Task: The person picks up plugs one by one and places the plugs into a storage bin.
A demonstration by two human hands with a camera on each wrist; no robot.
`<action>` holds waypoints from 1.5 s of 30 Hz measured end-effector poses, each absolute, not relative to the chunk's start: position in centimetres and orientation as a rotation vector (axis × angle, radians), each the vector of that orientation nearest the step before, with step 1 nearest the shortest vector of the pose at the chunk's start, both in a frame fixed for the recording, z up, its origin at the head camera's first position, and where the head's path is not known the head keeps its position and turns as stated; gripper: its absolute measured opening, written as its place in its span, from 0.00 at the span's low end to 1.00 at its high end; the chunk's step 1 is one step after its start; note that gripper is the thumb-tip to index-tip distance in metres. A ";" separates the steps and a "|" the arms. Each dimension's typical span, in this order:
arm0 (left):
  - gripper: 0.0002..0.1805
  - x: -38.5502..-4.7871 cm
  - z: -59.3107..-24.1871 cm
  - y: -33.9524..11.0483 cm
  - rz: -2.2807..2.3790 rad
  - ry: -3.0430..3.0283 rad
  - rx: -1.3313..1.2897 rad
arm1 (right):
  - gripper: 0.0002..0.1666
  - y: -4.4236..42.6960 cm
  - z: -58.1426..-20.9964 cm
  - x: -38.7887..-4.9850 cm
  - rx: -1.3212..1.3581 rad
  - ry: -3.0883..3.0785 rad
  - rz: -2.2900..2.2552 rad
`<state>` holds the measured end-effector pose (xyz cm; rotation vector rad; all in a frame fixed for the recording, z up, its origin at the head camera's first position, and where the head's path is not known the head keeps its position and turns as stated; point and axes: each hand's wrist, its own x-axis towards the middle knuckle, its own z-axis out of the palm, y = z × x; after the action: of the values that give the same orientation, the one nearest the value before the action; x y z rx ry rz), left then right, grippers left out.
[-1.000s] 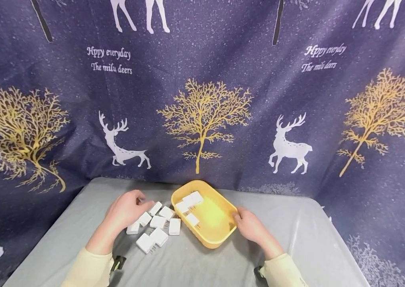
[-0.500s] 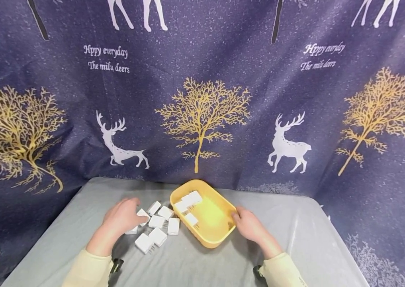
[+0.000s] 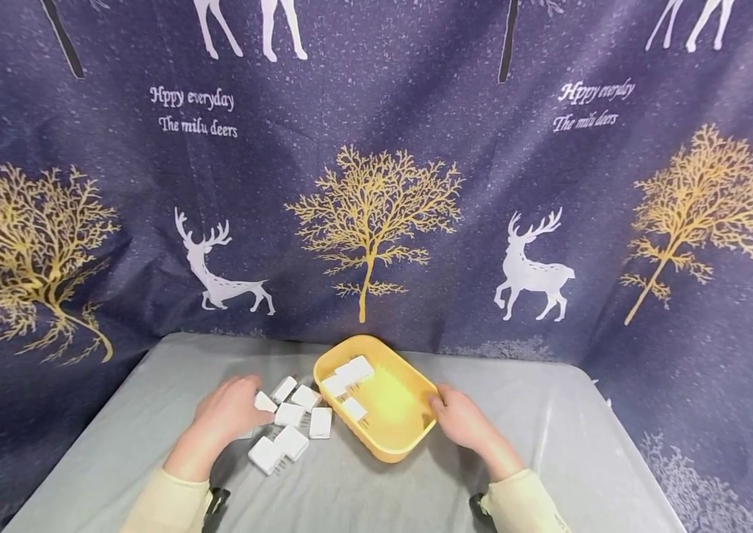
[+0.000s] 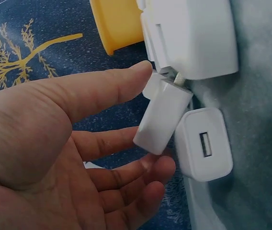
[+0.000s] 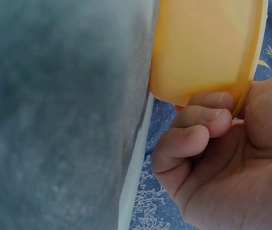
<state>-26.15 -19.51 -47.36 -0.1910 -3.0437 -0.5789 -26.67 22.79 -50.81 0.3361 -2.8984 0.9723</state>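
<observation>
In the head view my left hand (image 3: 229, 407) is over the left side of a loose group of white USB charger plugs. Its thumb and fingers pinch one white charger (image 4: 162, 115), which is tilted in the left wrist view. Another charger (image 4: 205, 143) beside it turns its USB port towards the camera. My right hand (image 3: 466, 418) grips the near right rim of a yellow bin (image 3: 386, 450), fingers curled under the rim outside the wall. Several white chargers, one of them nearest the far end (image 3: 360, 368), lie along the left part of the bin.
More chargers lie left of the bin, among them one close to its wall (image 3: 320, 423) and a pair nearer the front (image 3: 265, 454). A grey cloth covers the table (image 3: 416, 496). Behind it hangs a dark blue curtain (image 3: 403, 74) with deer and trees.
My left hand has drawn back slightly left and closed its thumb and fingers on a charger, which has tilted. The right hand keeps its hold on the bin's rim.
</observation>
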 end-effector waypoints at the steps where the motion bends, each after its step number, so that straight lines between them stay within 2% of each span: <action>1: 0.24 -26.1 -47.4 -19.5 -0.580 -3.045 -0.186 | 0.13 22.8 -50.8 -26.7 0.338 -2.899 0.965; 15: 0.27 -25.9 -48.1 -19.0 -0.530 -3.031 -0.173 | 0.12 22.7 -50.8 -26.4 0.340 -2.903 0.965; 26: 0.19 -26.0 -48.4 -18.5 -0.472 -3.009 -0.168 | 0.12 22.8 -50.9 -26.5 0.334 -2.907 0.971; 45: 0.18 -26.0 -48.4 -18.4 -0.468 -2.993 -0.175 | 0.12 22.8 -51.0 -26.8 0.339 -2.896 0.943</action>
<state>-26.00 -18.37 -48.42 -0.1747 -2.9929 -0.4683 -26.77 22.77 -50.96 0.3387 -2.8962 0.9435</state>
